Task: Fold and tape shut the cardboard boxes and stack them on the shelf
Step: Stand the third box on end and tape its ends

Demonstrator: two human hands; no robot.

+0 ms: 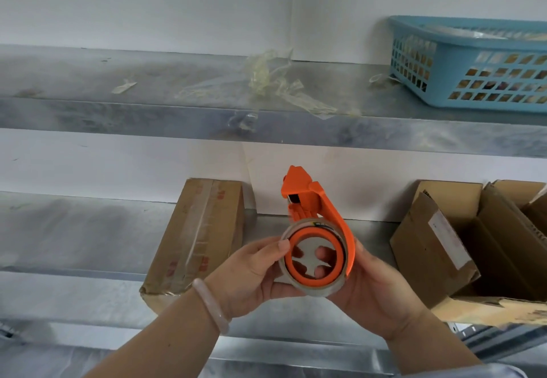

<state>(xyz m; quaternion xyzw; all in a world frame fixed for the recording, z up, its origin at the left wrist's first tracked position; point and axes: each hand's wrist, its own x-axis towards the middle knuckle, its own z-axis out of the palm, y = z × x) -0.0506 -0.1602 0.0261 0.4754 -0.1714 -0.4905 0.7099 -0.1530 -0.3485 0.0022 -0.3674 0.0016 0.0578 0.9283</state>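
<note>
Facing two metal shelves: the lower shelf [74, 244] crossing the near scene, the upper shelf [118, 117] crossing farther up. Carrying, on the upper one, a blue basket [473, 90] at far right and crumpled tape scraps [266, 81] near the middle. Carrying, on the lower one, an open box [429, 253] at right, not yet folded shut, and a taped box [201, 229] at left, lying flat and already sealed.

Holding a tape dispenser [318, 200] up between those two boxes, touching neither, with the cutter end pointing far. Gripping its roll from the left with the left hand [245, 277], thumb pressing on the rim. Cupping it from the right and beneath with the right hand [381, 297], fingers [324, 254] curling round behind and showing through the hub. Wearing a pale bracelet [213, 306] on the left wrist.

Judging the open box light, stiff along its creases yet easily dented: probably best taking hold at the flap edges and pressing them flat before taping. Judging the dispenser light and hard, with slick tape: keeping the grip on frame and roll, away from the cutter.
</note>
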